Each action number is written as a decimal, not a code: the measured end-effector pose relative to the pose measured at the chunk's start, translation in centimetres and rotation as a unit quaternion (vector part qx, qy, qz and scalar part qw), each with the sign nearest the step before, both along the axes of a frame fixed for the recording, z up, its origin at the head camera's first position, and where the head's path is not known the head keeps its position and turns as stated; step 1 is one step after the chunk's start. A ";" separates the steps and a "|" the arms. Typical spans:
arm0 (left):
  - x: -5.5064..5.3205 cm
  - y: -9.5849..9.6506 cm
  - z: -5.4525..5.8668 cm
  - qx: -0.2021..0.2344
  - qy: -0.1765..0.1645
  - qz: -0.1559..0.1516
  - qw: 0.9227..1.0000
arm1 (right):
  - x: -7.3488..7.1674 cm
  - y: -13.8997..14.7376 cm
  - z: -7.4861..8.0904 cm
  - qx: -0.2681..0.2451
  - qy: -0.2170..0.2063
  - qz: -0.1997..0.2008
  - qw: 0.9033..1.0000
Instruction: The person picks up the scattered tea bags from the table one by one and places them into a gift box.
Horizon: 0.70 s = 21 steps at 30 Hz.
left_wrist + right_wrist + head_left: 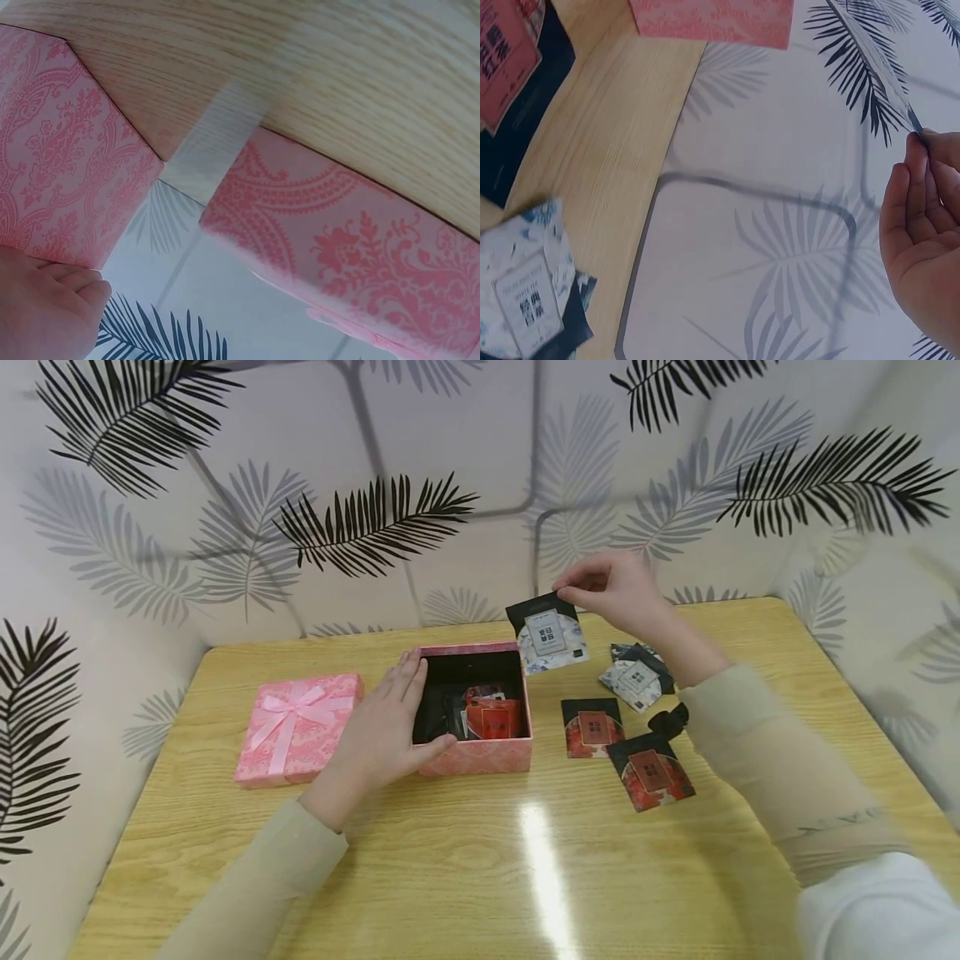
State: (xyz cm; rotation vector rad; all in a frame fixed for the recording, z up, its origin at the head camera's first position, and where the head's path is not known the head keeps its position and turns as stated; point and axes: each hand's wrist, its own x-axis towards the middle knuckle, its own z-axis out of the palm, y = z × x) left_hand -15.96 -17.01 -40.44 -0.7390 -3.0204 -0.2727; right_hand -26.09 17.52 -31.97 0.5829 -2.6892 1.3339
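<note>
In the head view a pink patterned box (474,757) stands without its lid, with several red and dark sachets (495,720) inside. My left hand (386,718) rests along the box's left side, fingers straight over the rim and thumb at the front edge. In the left wrist view its fingers lie against the patterned box wall (67,165). Above and right of the box, my right hand (618,593) pinches a black and white sachet (550,635) by its top corner. That sachet appears edge-on in the right wrist view.
Left of the box lies the pink lid (300,727) with a ribbon bow. On the right are two red and black sachets (592,728) and a small pile of white and black ones (637,679). A leaf-patterned cloth (450,560) hangs behind the wooden table (450,860).
</note>
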 end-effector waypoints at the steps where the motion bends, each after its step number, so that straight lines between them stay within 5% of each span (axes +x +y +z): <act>1: 0.0 0.0 -0.1 0.001 0.000 0.000 1.000 | 0.0 -0.3 -0.1 -0.006 -0.002 0.004 1.000; 21: -0.1 -0.1 -0.1 0.005 0.015 -0.004 1.000 | 1.6 -6.5 -4.1 -0.059 -0.062 0.071 0.994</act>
